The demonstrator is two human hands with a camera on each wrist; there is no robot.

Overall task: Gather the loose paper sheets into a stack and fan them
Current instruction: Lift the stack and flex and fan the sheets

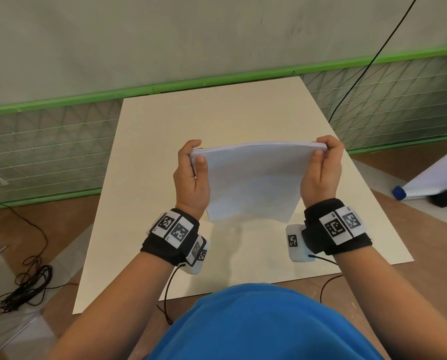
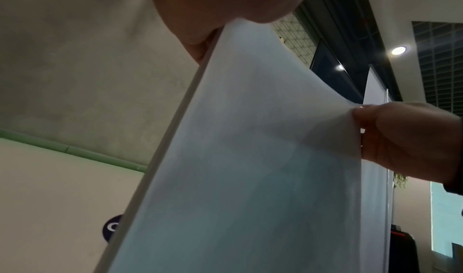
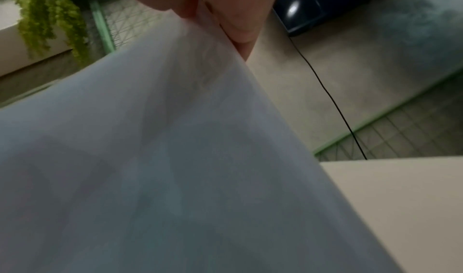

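- Nearest to me is my blue shirt [image 1: 256, 326], then the black bands [image 1: 173, 237] on both wrists. They have black-and-white square codes on them. I can't read any words there.
- My left hand [image 1: 191, 178] pinches the far left corner of the paper stack [image 1: 253, 183], thumb on top, fingers curled behind.
- My right hand [image 1: 321, 172] pinches the far right corner the same way.
- The stack is up in the air over the cream board [image 1: 217, 118]. It stands almost upright and bows a little in the middle.
- I think the gathering is done, since no loose sheets lie on the board. Fanning comes next: I should bend the stack and let the sheets slip past my thumbs, without dropping any.
- Far off are a green rail [image 1: 87, 97], a wall and a black cable [image 1: 373, 55]. No writing there that I can read.
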